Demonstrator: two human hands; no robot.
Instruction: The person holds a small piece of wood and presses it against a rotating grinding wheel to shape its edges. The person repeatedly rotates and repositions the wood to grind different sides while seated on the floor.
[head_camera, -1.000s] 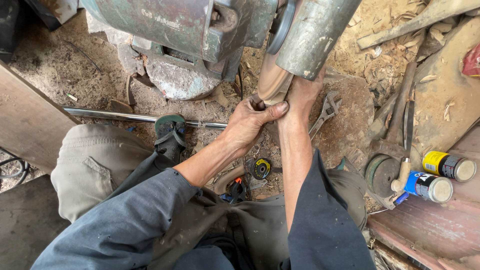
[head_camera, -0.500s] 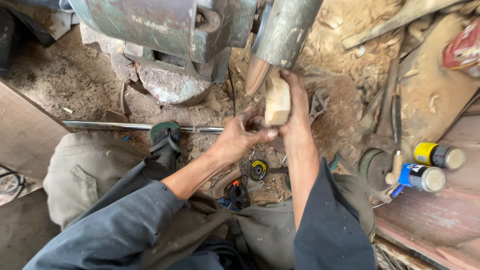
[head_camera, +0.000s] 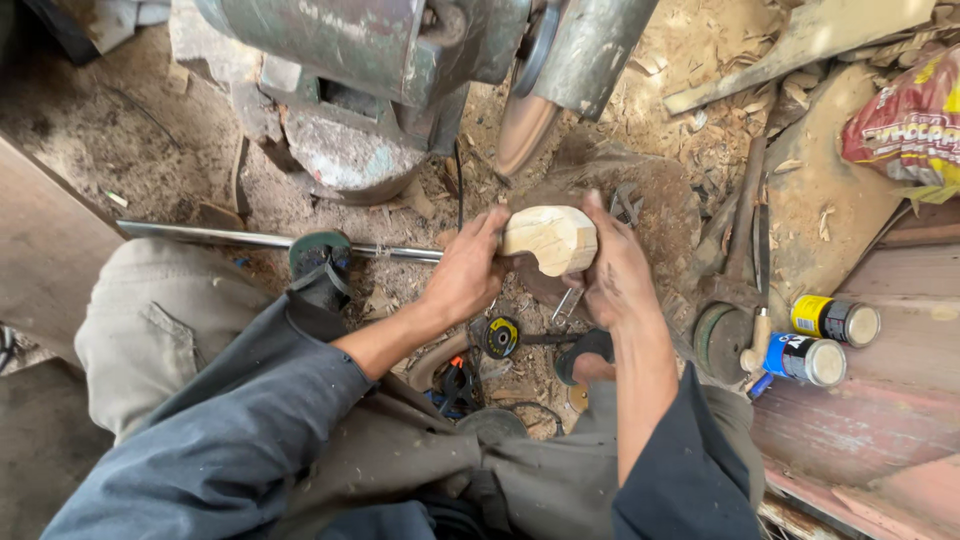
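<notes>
A pale carved wooden block (head_camera: 549, 238), rounded on top with a curved notch below, is held between both hands. My left hand (head_camera: 466, 275) grips its left end. My right hand (head_camera: 616, 272) wraps its right side from behind. The block sits just below the worn grinding disc (head_camera: 522, 132) of a grey-green bench grinder (head_camera: 370, 55), apart from the disc.
A steel rod (head_camera: 240, 237) lies across the dusty ground by my left knee. Two small tins (head_camera: 825, 340) stand at the right on a reddish board. Wood shavings, planks and a red bag (head_camera: 905, 120) fill the upper right. Small tools lie between my legs.
Both hands have pulled the wooden block down and away from the grinding disc and turned it so its pale face shows.
</notes>
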